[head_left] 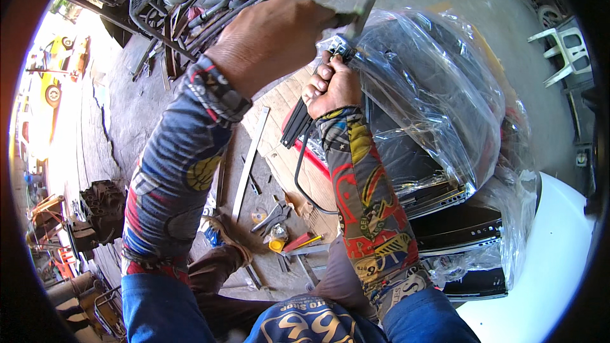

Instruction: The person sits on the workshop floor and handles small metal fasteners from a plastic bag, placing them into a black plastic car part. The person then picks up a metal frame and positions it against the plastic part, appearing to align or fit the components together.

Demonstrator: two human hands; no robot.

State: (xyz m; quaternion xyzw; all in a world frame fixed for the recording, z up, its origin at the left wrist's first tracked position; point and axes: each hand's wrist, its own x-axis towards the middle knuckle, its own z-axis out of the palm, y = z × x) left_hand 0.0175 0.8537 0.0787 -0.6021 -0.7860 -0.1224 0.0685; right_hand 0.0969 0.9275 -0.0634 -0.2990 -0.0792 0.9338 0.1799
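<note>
My left hand (270,38) is closed around the handle of a hammer (361,18), its grey head just above and beside my right hand. Closed in a fist, my right hand (335,87) grips black strips (296,123) that run down toward the lower left. At the top of that fist sits a small shiny metal bracket (340,46); the thumb touches it. Close to the right are large dark panels under clear plastic wrap (438,89). A black hose (298,181) curves below the strips, near a red edge (316,160).
Flattened cardboard (279,146) lies under the work. A long metal strip (251,164), pliers (274,215) and a yellow-lidded jar (277,241) are on the floor. Metal frames and scrap (190,16) stand at far left, a white chair (562,54) at right, a white curved panel (540,267) at lower right.
</note>
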